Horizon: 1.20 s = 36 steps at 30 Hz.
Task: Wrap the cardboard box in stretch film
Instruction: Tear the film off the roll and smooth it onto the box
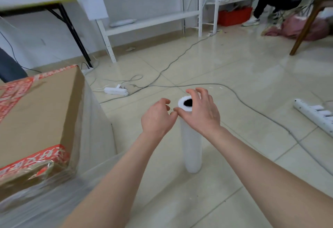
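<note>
Film roll (191, 146) upright under spread right hand (202, 109); grip of left hand (156, 118) unclear; cardboard box (36, 112) cropped.

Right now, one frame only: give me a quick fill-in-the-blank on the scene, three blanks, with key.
1. The white roll of stretch film stands ___ on the beige tiled floor.
2. The left hand and the right hand meet at the roll's ___ end.
3. The brown cardboard box with red tape sits to the roll's ___.

Missing words: upright; top; left.
</note>
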### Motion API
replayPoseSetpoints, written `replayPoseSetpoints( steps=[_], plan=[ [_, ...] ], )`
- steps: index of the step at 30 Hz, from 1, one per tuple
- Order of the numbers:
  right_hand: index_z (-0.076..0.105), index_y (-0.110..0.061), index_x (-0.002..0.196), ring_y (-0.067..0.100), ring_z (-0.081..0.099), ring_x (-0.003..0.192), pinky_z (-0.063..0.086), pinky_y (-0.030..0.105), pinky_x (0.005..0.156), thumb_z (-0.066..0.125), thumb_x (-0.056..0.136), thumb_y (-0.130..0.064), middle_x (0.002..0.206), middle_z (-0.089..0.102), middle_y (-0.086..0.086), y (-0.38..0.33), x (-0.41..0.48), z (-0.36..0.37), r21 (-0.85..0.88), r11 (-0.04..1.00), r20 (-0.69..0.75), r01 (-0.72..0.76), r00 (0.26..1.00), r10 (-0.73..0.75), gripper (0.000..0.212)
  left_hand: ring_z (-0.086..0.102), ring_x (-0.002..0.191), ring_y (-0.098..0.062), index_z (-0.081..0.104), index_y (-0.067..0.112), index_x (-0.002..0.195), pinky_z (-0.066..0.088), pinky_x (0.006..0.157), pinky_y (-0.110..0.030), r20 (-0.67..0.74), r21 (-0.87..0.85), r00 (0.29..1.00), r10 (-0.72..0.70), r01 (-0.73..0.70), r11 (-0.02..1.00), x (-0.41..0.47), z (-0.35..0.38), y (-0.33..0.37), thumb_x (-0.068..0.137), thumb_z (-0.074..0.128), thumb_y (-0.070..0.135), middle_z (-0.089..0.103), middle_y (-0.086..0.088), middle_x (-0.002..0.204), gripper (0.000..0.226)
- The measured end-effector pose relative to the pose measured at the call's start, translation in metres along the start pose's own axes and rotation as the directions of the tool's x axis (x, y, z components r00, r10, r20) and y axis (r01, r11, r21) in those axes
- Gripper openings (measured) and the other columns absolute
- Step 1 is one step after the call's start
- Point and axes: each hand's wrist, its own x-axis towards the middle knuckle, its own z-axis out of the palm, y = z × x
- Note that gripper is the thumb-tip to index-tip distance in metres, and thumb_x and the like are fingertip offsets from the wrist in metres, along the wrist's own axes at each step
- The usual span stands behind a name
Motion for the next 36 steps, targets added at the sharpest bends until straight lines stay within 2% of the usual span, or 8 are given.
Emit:
replayPoseSetpoints(
  steps=[3, 7, 13, 18, 24, 32, 34, 36],
  plan=[
    [0.035, -0.032, 0.137, 0.023, 0.038, 0.125, 0.039, 0.034, 0.086, 0.061, 0.075, -0.067, 0.141, 0.029, 0.000, -0.009, 0.001, 0.001, 0.021, 0.988, 0.056, -0.151, 0.987, 0.150, 0.076, 0.058, 0.111, -0.013, 0.050, 0.027, 0.127, 0.044, 0.080, -0.029, 0.101, 0.055, 0.995, 0.024, -0.030, 0.998, -0.005, 0.006, 0.000, 0.082, 0.059, 0.036, 0.062, 0.014, 0.118, 0.047],
    [0.039, -0.034, 0.134, 0.025, 0.043, 0.118, 0.038, 0.031, 0.074, 0.069, 0.076, -0.053, 0.133, 0.034, 0.003, -0.013, 0.008, 0.001, -0.008, 0.985, 0.066, -0.175, 0.982, 0.175, 0.068, 0.062, 0.102, -0.014, 0.061, 0.030, 0.115, 0.042, 0.071, -0.026, 0.063, 0.122, 0.998, 0.005, -0.013, 0.992, -0.003, 0.013, 0.002, 0.086, 0.059, 0.042, 0.068, 0.012, 0.103, 0.032],
    [0.042, -0.035, 0.132, 0.026, 0.051, 0.113, 0.045, 0.033, 0.089, 0.070, 0.077, -0.033, 0.131, 0.039, 0.001, 0.000, 0.022, -0.016, 0.034, 0.999, 0.259, -0.043, 0.965, 0.032, 0.062, 0.062, 0.087, -0.024, 0.067, 0.022, 0.089, 0.036, 0.061, -0.025, 0.017, 0.228, 0.998, 0.063, -0.065, 0.971, 0.008, 0.011, 0.007, 0.090, 0.052, 0.027, 0.068, 0.001, 0.092, 0.016],
    [0.035, -0.036, 0.140, 0.026, 0.040, 0.125, 0.045, 0.036, 0.092, 0.061, 0.075, -0.019, 0.142, 0.035, -0.003, 0.012, 0.028, -0.033, -0.105, 0.994, 0.384, 0.025, 0.923, 0.018, 0.072, 0.061, 0.084, -0.025, 0.067, 0.021, 0.089, 0.037, 0.061, -0.025, 0.014, 0.229, 0.997, 0.074, -0.075, 0.970, 0.008, 0.010, 0.006, 0.086, 0.048, 0.020, 0.067, 0.001, 0.092, 0.019],
    [0.040, -0.042, 0.135, 0.025, 0.053, 0.110, 0.043, 0.031, 0.078, 0.073, 0.072, -0.046, 0.129, 0.036, 0.001, 0.009, 0.025, -0.031, -0.152, 0.982, 0.314, -0.115, 0.936, 0.159, 0.071, 0.060, 0.084, -0.023, 0.064, 0.026, 0.088, 0.037, 0.062, -0.026, 0.060, 0.234, 0.995, 0.083, -0.095, 0.968, 0.007, 0.006, 0.015, 0.086, 0.051, 0.021, 0.066, 0.002, 0.094, 0.013],
    [0.040, -0.043, 0.131, 0.025, 0.049, 0.111, 0.039, 0.031, 0.071, 0.061, 0.078, -0.020, 0.128, 0.038, -0.001, 0.012, 0.025, -0.043, -0.226, 0.970, 0.344, -0.086, 0.925, 0.162, 0.062, 0.055, 0.077, -0.021, 0.054, 0.025, 0.075, 0.036, 0.060, -0.024, 0.155, 0.207, 0.987, 0.040, -0.072, 0.976, 0.004, 0.002, 0.011, 0.081, 0.053, 0.019, 0.061, 0.006, 0.085, 0.009],
    [0.038, -0.044, 0.132, 0.024, 0.047, 0.113, 0.039, 0.031, 0.072, 0.060, 0.078, -0.018, 0.130, 0.036, -0.002, 0.014, 0.022, -0.042, -0.236, 0.970, 0.357, -0.060, 0.923, 0.144, 0.064, 0.056, 0.083, -0.019, 0.057, 0.027, 0.079, 0.039, 0.062, -0.025, 0.184, 0.151, 0.982, 0.038, -0.066, 0.986, 0.005, 0.002, 0.010, 0.080, 0.054, 0.019, 0.062, 0.008, 0.089, 0.009],
    [0.037, -0.045, 0.133, 0.024, 0.041, 0.120, 0.041, 0.032, 0.076, 0.066, 0.077, -0.023, 0.135, 0.032, -0.001, 0.013, 0.017, -0.043, -0.248, 0.968, 0.371, -0.033, 0.920, 0.127, 0.068, 0.057, 0.095, -0.016, 0.058, 0.029, 0.099, 0.042, 0.069, -0.027, 0.217, 0.128, 0.975, 0.045, -0.074, 0.989, 0.005, 0.002, 0.011, 0.080, 0.059, 0.022, 0.063, 0.010, 0.103, 0.020]
  ],
)
